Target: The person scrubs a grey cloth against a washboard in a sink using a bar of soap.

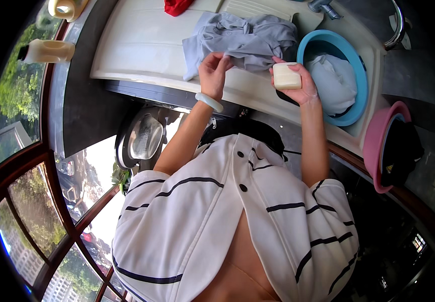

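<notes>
A light grey buttoned garment lies bunched on the white laundry counter. My left hand, with a pale bangle at the wrist, pinches the garment's near edge between thumb and fingers. In my right hand is a cream bar of soap, held just right of the garment's lower edge; one fingertip is close to the cloth. Beside that hand stands a blue plastic basin with white cloth in it.
A faucet is at the top right, near a ribbed washboard surface. Red cloth lies at the back. A pink basin holding dark cloth stands at the right. Two bottles stand at the left by the window. A front-loading washer door is below the counter.
</notes>
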The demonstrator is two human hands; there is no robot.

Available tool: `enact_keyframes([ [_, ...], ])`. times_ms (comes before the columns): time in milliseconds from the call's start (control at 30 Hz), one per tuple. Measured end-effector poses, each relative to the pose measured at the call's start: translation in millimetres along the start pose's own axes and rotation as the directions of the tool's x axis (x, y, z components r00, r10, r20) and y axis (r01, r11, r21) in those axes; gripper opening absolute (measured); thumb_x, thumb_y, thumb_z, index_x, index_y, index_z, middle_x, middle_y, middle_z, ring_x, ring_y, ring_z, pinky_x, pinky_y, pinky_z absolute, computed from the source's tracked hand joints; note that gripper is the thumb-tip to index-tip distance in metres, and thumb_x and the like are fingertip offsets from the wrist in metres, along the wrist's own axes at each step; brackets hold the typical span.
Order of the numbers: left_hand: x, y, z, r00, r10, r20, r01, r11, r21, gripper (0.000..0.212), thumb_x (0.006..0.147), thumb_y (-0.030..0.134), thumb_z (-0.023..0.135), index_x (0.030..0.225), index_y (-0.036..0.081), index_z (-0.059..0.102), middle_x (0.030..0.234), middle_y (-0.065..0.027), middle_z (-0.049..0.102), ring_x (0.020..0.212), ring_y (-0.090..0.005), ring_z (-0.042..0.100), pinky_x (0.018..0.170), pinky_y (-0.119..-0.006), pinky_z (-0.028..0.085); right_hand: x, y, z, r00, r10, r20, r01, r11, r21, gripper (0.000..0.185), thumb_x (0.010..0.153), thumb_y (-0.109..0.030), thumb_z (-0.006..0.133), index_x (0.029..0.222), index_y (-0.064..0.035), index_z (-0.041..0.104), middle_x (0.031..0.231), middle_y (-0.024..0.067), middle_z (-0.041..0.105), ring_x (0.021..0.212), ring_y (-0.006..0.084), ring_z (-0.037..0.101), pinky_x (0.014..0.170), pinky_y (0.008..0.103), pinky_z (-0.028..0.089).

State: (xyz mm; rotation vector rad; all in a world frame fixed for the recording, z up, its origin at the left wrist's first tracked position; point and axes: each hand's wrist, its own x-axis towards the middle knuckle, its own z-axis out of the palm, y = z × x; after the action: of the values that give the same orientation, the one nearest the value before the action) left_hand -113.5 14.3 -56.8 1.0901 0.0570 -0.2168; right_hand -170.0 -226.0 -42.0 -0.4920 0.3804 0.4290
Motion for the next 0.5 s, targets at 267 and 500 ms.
enact_keyframes([
  [267, 10.0, 9.4, 4.2, 0.963, -0.258, 0.078, 0.269, 0.938, -0.217, 0.020, 0.098, 0.018, 0.040, 0.101, 0.006, 0.055, 0.088, -0.0026, 0.061, 0.076, -0.0114, 0.058, 0.066, -0.025, 0.049, -17.5, 16.7, 32.8, 0.989, -0.126, -0.077, 0.111, 0.979, -0.173, 0.054, 0.081, -0.016, 0.055, 0.131, 0.0005, 0.044, 0.123, 0.0124, 0.052, 0.109, 0.0270, 0.054, 0.089, 0.0420, 0.047],
  [500, 23.5, 26.0, 4.3, 0.856, -0.443, 0.267, 0.515, 0.783, -0.349, 0.035, 0.098, 0.024, 0.033, 0.113, -0.001, 0.054, 0.111, -0.0097, 0.062, 0.103, -0.0221, 0.059, 0.095, -0.036, 0.047, 3.5, 33.1, 41.1, 0.980, 0.165, 0.112, -0.143, 0.973, -0.180, 0.052, 0.082, -0.023, 0.057, 0.126, 0.0034, 0.048, 0.117, 0.0162, 0.057, 0.098, 0.0252, 0.059, 0.087, 0.0383, 0.048],
])
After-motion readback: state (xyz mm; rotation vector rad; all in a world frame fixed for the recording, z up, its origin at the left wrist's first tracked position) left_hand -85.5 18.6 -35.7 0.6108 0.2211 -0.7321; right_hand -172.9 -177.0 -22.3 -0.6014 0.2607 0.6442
